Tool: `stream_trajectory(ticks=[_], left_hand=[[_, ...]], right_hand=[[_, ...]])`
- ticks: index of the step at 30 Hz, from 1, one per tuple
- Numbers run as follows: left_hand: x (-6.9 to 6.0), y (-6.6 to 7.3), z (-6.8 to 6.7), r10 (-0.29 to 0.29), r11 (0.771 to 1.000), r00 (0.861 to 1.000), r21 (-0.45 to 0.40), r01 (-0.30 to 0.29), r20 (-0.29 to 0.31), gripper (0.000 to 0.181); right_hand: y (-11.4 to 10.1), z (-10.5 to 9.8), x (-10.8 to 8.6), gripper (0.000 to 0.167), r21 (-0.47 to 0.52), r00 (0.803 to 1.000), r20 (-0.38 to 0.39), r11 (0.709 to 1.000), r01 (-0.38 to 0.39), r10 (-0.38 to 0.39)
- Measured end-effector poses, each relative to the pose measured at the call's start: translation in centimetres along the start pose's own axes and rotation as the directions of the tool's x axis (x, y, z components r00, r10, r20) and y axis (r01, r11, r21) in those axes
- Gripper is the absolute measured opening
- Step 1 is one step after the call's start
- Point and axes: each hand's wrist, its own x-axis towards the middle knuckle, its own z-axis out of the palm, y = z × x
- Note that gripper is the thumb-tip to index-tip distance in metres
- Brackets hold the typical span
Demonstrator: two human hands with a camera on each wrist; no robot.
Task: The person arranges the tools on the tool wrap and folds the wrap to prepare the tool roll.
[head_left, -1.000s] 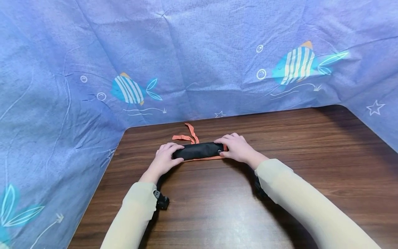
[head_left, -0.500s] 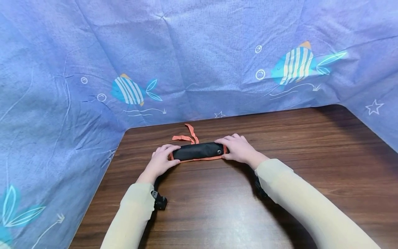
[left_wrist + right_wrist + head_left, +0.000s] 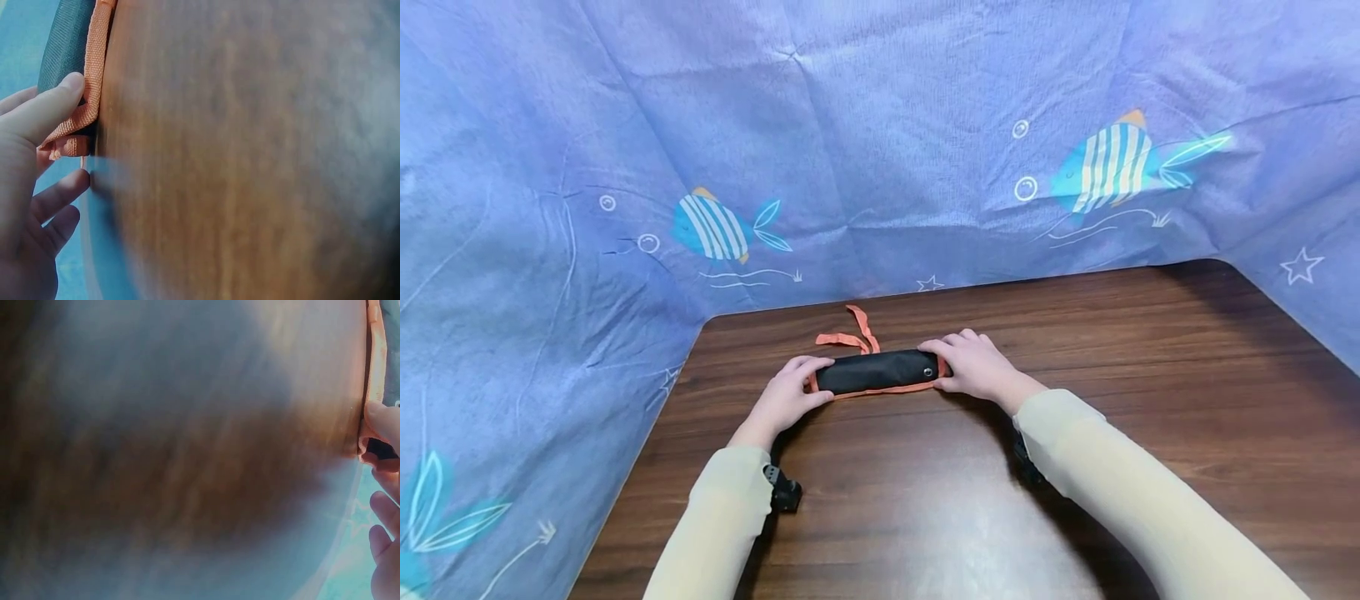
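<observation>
A black fabric roll [image 3: 876,372] with orange edging lies across the far part of the table. It has a metal eyelet near its right end, and two orange ties [image 3: 842,340] spread out behind it. My left hand [image 3: 782,400] grips the left end, thumb along the near side and fingers over the top. At the right end, my right hand [image 3: 976,365] holds the roll in a like way. The left wrist view shows the thumb on the black cloth beside the orange edging [image 3: 95,69]. Only part of the right hand [image 3: 386,431] appears in the right wrist view.
The brown wooden table [image 3: 895,483] stretches toward me and to the right. A blue curtain [image 3: 880,150] printed with fish hangs behind its far edge and along the left side. A small black camera [image 3: 786,490] sits on the left wrist.
My left hand has slid a little left to the very end of the roll, uncovering more black cloth. The right hand has shifted slightly, and the eyelet shows more clearly. The roll stays in place.
</observation>
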Motion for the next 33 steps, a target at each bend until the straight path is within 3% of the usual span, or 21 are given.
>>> stream_trajectory(ticks=[17,26,33], left_hand=[[-0.2,-0.2,0.3,0.01,0.997,1.0,-0.082,-0.012,-0.028,0.053],[-0.3,-0.4,0.0,0.011,0.993,0.999,-0.116,-0.015,-0.037,0.055],[-0.5,-1.0,-0.2,-0.014,0.991,0.999,-0.134,0.01,-0.03,0.055]], right_hand=[[0.8,0.3,-0.3,0.06,0.019,0.999,-0.025,0.999,-0.036,0.036],[1.1,0.1,-0.1,0.061,0.198,0.996,0.027,0.976,-0.092,0.088],[1.7,-0.1,-0.4,0.061,0.274,0.997,0.043,0.959,-0.079,0.07]])
